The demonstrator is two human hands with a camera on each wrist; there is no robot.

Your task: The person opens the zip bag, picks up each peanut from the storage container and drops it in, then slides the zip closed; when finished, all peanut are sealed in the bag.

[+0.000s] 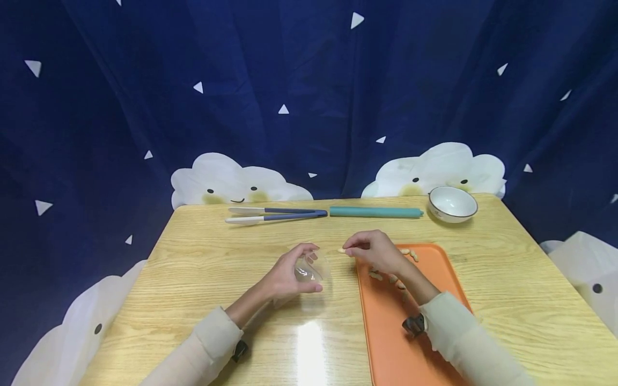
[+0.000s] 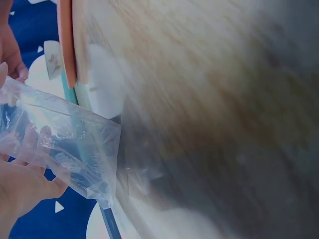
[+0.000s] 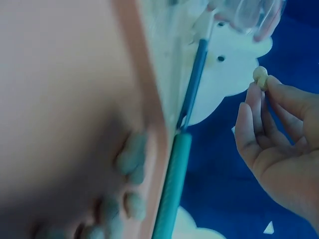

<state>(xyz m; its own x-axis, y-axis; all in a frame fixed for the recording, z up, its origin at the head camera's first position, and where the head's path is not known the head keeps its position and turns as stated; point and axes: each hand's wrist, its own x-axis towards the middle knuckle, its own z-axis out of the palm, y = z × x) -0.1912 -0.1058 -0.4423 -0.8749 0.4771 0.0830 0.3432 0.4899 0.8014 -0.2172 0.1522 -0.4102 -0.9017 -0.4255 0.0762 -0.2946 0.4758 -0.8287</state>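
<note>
My left hand (image 1: 286,276) holds a clear plastic bag (image 2: 82,132), thumb and fingers spread apart at its mouth. In the left wrist view the bag hangs above the wooden table, its lower end pointing down. Between thumb and fingertips my right hand (image 1: 379,253) pinches one unshelled peanut (image 3: 260,77). It is over the upper left corner of an orange tray (image 1: 386,343), with the peanut just beyond the rim and a short gap from the bag. Several more peanuts (image 1: 375,276) lie in the tray under my right hand and forearm, partly hidden.
Along the back of the table lie blue-and-white tongs (image 1: 289,216) and a teal rod-shaped thing (image 1: 376,212). A white bowl (image 1: 453,205) with a dark rim stands at the back right. Behind the table hangs a dark blue curtain (image 1: 309,69) with white triangles and clouds.
</note>
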